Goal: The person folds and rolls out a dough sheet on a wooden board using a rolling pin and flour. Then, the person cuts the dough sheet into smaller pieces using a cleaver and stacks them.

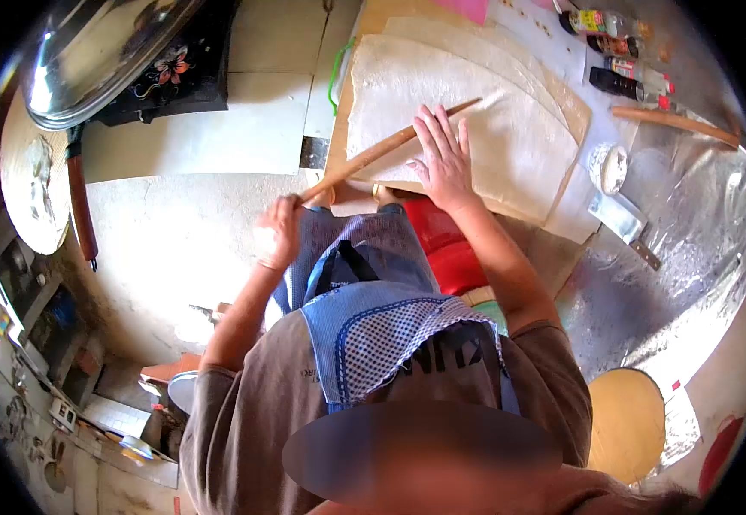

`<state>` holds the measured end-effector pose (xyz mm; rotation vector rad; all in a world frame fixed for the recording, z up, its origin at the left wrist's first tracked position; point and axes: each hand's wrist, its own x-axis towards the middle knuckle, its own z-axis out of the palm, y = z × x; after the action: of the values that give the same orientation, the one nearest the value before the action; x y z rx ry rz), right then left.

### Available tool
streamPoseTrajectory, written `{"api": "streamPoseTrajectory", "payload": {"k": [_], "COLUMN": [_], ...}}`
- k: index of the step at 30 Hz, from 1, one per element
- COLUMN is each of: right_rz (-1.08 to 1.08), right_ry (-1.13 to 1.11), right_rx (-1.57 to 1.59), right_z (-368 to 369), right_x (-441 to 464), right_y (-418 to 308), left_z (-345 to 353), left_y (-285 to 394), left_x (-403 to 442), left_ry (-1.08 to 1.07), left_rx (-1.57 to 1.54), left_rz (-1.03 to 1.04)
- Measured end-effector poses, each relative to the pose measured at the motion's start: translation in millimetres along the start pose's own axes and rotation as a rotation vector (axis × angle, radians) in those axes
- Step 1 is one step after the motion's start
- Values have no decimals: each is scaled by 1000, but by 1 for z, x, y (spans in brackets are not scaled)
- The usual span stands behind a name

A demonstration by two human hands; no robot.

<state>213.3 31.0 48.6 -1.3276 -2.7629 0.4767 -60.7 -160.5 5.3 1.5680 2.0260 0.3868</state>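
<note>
A thin wooden rolling pin (373, 156) lies slantwise across a wide, pale sheet of dough (510, 142). My left hand (278, 230) is closed around the pin's near end, off the edge of the dough. My right hand (445, 161) rests palm down over the pin's far part, fingers stretched out and spread. Beneath the dough is a wooden board (575, 116), and more thin sheet edges show at the dough's far right side.
To the right are a cleaver (618, 216), a white round container (607, 167), a wooden stick (678, 124) and several bottles (609, 24). A red seat (448, 251) stands below the board. At upper left hangs a large metal lid (107, 56) beside a round board (30, 184).
</note>
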Motion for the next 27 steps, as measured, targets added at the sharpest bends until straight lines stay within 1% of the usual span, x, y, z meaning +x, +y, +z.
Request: {"api": "streamPoseTrajectory", "payload": {"k": [1,3,5,7,8,9,11,12,13,14,15,17,18,20,21,23,24,25,27], "right_rz": [-18,-219,-281,-458,-496,-514,-623,-649,-669,-729,-785,-818,-828,-849,-854,-873,-887,-896,-855], "right_ry": [10,-19,-45,-87,-136,-138,-152,-154,-164,-128,-86,-83,-84,-112,-151,-174,-197,-217,-249], "right_rx": [-2,-51,-94,-126,-160,-160,11,37,45,52,59,9,-44,-32,-29,11,-36,-82,-57], "right_z": [-3,-10,-17,-21,-23,-18,1,12,16,21,27,42,45,36,30,23,20,18,32], "right_x": [15,39,62,83,94,103,120,129,143,154,162,184,187,178,170,147,142,140,149], "right_y": [9,25,38,49,51,54,56,52,41,27,13,-14,-24,-15,-4,16,16,16,-18], "left_z": [9,28,62,73,84,92,102,106,107,106,104,91,92,100,111,134,138,140,136], "left_y": [13,47,73,105,112,119,126,129,132,135,128,121,124,127,135,155,158,155,143], "left_x": [-11,-29,-45,-47,-47,-44,-44,-42,-40,-43,-42,-39,-44,-53,-61,-75,-73,-71,-71], "left_ry": [-40,-77,-72,-54,2,16,32,46,124,192,265,324,337,310,233,326,369,375,274], "left_rx": [-108,-342,-500,-719,-781,-832,-789,-795,-656,-511,-464,-370,-362,-340,-339,-360,-345,-351,-211], "left_rz": [-114,-288,-382,-453,-431,-495,-564,-582,-604,-630,-622,-629,-646,-600,-645,-490,-475,-481,-551]}}
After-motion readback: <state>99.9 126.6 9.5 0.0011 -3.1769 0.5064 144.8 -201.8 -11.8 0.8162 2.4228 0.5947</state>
